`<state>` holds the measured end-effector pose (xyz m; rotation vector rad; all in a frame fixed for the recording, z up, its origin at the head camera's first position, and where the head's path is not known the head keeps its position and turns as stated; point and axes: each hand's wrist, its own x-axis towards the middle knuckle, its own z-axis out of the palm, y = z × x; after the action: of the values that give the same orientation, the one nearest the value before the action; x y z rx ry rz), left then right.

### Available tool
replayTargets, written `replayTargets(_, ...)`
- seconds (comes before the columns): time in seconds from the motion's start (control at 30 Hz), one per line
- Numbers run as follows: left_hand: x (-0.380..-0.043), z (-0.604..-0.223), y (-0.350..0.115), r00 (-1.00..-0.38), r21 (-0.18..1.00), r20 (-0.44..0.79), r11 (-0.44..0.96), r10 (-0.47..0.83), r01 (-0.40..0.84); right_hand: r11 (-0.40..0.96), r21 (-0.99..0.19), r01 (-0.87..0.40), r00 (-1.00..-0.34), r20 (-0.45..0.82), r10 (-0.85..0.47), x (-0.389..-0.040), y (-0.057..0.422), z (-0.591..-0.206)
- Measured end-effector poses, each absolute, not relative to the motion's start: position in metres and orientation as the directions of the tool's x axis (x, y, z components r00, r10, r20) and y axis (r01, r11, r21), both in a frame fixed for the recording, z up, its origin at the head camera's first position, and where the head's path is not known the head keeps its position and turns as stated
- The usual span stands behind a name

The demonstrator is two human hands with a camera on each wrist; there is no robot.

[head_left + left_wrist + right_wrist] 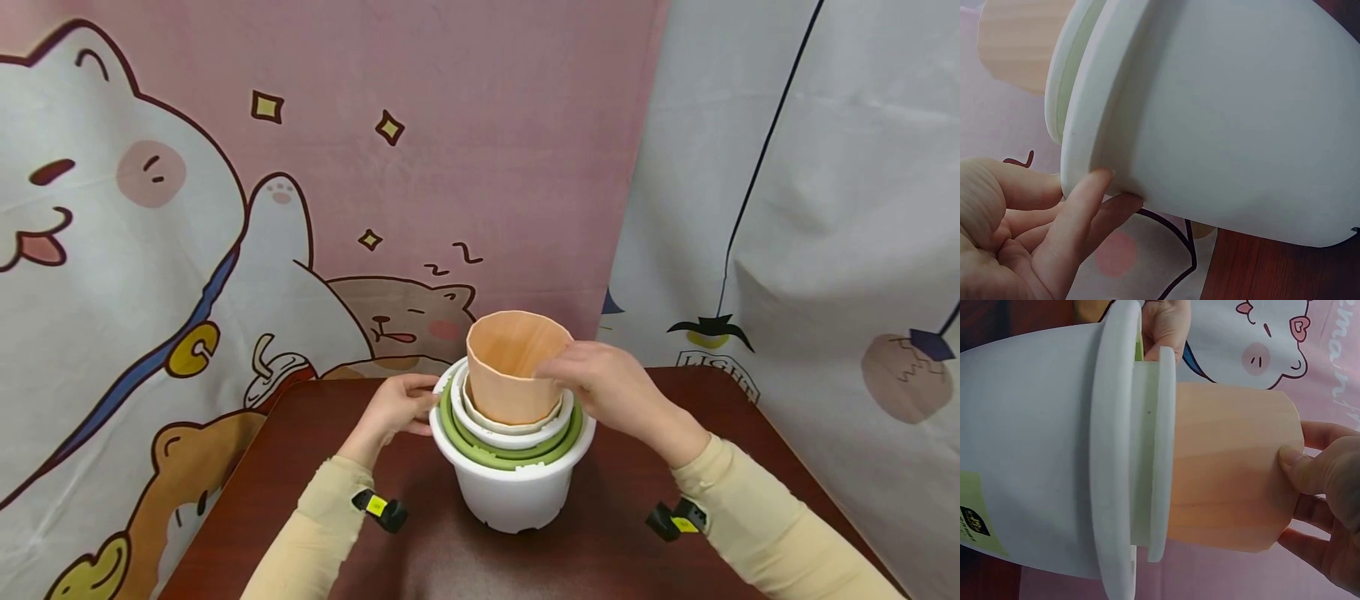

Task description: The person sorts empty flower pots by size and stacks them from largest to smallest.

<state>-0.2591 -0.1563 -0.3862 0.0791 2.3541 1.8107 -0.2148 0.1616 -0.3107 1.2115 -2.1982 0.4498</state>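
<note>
A large white flower pot [512, 500] stands upright on the table with smaller pots nested in it: a green one [487, 457], a smaller white one [517, 440] and a cream one [504, 428]. A peach-coloured pot [504, 395] with a faceted rim sits partly inside the cream pot, most of its wall showing above. My right hand [611, 385] pinches the peach pot's rim at the right, thumb outside in the right wrist view. At the left, my left hand [397, 410] grips the large pot's rim between thumb and fingers.
Under the pots is a dark red-brown table [615, 550]. A pink and white cartoon cloth [480, 183] hangs close behind it, and a pale cloth [825, 208] hangs at the right. The large pot bears a green label [982, 515].
</note>
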Motion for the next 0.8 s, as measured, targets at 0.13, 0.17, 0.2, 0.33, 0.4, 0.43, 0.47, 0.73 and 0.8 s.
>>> replayTargets(0.13,-0.259,-0.385,-0.156,-0.984,0.963,-0.106,0.261,0.142,-0.066,0.517,-0.005,-0.856,-0.400,0.640,-0.656,-0.216,0.161,-0.314)
replayTargets(0.17,-0.259,-0.385,-0.156,-0.984,0.963,-0.107,0.262,0.142,-0.067,0.515,-0.003,-0.857,-0.397,0.640,-0.657,-0.216,0.160,-0.315)
replayTargets(0.2,-0.259,-0.385,-0.156,-0.984,0.963,-0.107,0.262,0.142,-0.067,0.513,-0.002,-0.858,-0.395,0.641,-0.658,-0.216,0.160,-0.315)
replayTargets(0.33,-0.259,-0.385,-0.156,-0.984,0.962,-0.105,0.266,0.143,-0.064,0.516,0.000,-0.857,-0.399,0.635,-0.662,-0.217,0.160,-0.318)
replayTargets(0.4,-0.259,-0.384,-0.156,-0.984,0.962,-0.105,0.266,0.144,-0.064,0.520,0.002,-0.854,-0.403,0.628,-0.665,-0.217,0.159,-0.318)
replayTargets(0.43,-0.258,-0.384,-0.156,-0.984,0.962,-0.106,0.265,0.145,-0.064,0.521,-0.002,-0.853,-0.409,0.623,-0.667,-0.217,0.159,-0.319)
replayTargets(0.47,-0.258,-0.384,-0.156,-0.984,0.962,-0.107,0.264,0.145,-0.066,0.523,-0.002,-0.852,-0.412,0.620,-0.668,-0.217,0.158,-0.319)
replayTargets(0.73,-0.259,-0.386,-0.157,-0.983,0.962,-0.108,0.264,0.146,-0.066,0.520,-0.003,-0.854,-0.415,0.606,-0.679,-0.218,0.156,-0.324)
replayTargets(0.8,-0.260,-0.386,-0.157,-0.983,0.963,-0.109,0.260,0.145,-0.069,0.518,0.004,-0.855,-0.409,0.609,-0.680,-0.218,0.155,-0.325)
